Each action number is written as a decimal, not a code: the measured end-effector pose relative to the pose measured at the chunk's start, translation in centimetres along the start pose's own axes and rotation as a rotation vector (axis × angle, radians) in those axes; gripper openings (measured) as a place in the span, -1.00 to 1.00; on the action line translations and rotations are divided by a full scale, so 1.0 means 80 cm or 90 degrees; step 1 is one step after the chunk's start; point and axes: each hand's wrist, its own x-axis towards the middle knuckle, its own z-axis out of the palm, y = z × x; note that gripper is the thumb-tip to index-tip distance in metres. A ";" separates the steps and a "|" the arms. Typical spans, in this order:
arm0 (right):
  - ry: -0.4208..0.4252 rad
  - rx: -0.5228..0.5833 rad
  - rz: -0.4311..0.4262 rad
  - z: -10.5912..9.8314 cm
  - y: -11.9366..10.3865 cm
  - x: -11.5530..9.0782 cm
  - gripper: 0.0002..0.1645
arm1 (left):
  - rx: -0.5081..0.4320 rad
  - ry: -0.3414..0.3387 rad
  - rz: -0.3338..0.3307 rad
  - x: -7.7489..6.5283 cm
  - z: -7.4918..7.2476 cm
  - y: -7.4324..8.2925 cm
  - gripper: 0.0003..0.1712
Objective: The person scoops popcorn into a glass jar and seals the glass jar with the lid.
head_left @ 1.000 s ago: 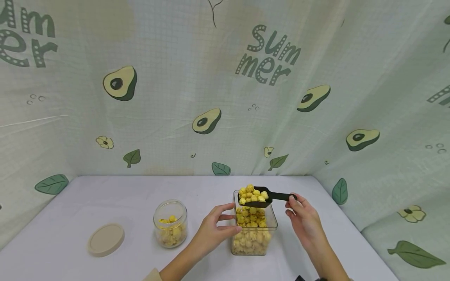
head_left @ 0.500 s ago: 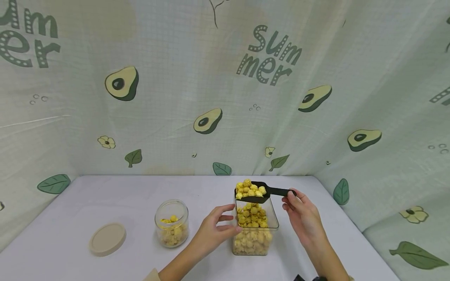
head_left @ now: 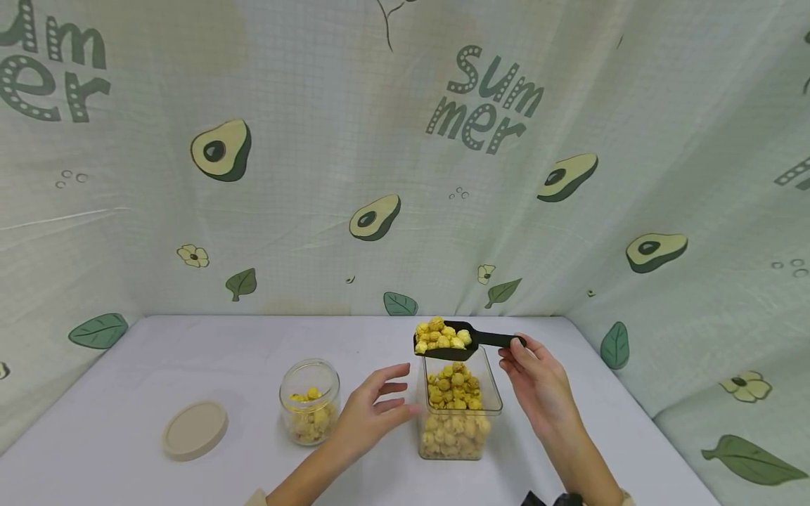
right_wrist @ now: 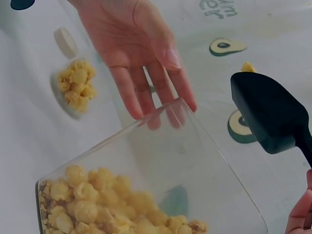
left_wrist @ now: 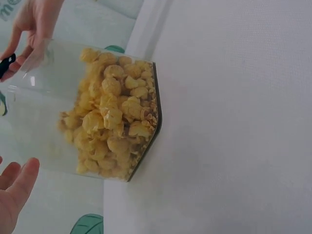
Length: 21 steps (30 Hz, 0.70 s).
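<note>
My right hand [head_left: 538, 379] grips the handle of a black scoop [head_left: 500, 339], held level above a clear square container [head_left: 452, 422]. Yellow popcorn [head_left: 439, 336] is heaped in the scoop, whose tip reaches past the container's left rim. More popcorn [left_wrist: 112, 107] fills the lower part of that container. Just left of it, my left hand [head_left: 373, 404] has its fingers extended and spread, a small gap from the container wall in the head view. From the right wrist view, the scoop's underside [right_wrist: 270, 112] shows, with one popcorn piece peeking over its edge.
A round glass jar [head_left: 309, 404] with some popcorn in it stands left of my left hand, uncovered. Farther left lies a beige round lid [head_left: 195, 430]. A patterned curtain [head_left: 304, 154] hangs behind the white table [head_left: 253, 351].
The loaded scoop has risen and shifted left over the container. My left hand has let go of the container's side and moved slightly left.
</note>
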 end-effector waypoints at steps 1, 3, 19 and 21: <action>0.001 0.001 0.000 0.002 0.000 0.000 -0.94 | 0.003 0.004 0.004 -0.001 -0.002 0.001 -0.34; 0.003 -0.001 0.000 0.005 0.000 0.000 -0.94 | 0.011 0.015 0.008 -0.003 -0.006 0.003 -0.35; 0.021 -0.024 0.021 0.037 0.008 0.005 -0.83 | 0.104 0.136 0.038 -0.024 -0.059 0.031 -0.36; 0.020 -0.024 0.024 0.041 0.010 0.006 -0.81 | 0.123 0.142 0.040 -0.028 -0.067 0.033 -0.36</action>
